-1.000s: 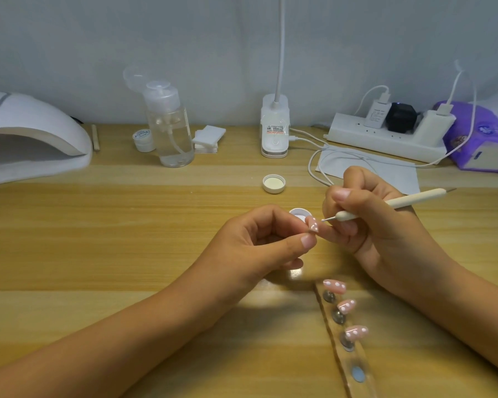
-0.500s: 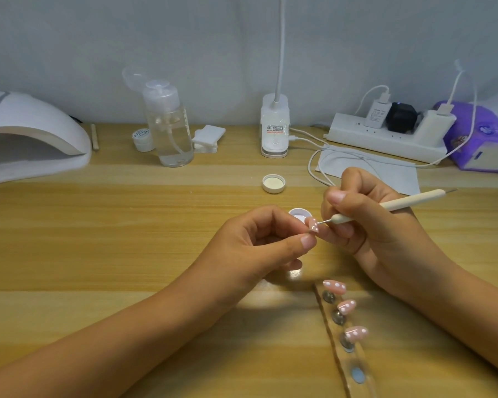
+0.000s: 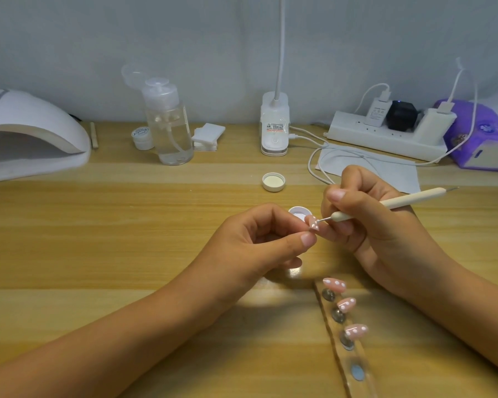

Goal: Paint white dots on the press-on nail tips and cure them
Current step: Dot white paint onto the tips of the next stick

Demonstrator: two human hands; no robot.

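- Between the two hands, above the middle of the wooden table [image 3: 98, 239], sits a pink nail tip [image 3: 313, 224] bearing white dots
- Left hand [image 3: 259, 242] pinches that nail tip between curled thumb and forefinger, with the other fingers folded underneath
- Right hand [image 3: 368, 222] grips a cream dotting tool [image 3: 391, 203] like a pen, fingers curled round its shaft; the thin metal point meets the nail tip's right edge
- Just behind the held nail tip, a small open white pot [image 3: 298, 211] stands on the table, partly hidden by the fingers
- Farther back, a loose white cap [image 3: 273, 181] lies apart from the pot
- Below the right hand, a clear holder strip [image 3: 354, 366] lies on the table; three dotted tips [image 3: 347, 304] stand on it in a row, well apart from the left hand
- At the far left, the white curing lamp [image 3: 32, 133] stands well apart from both hands
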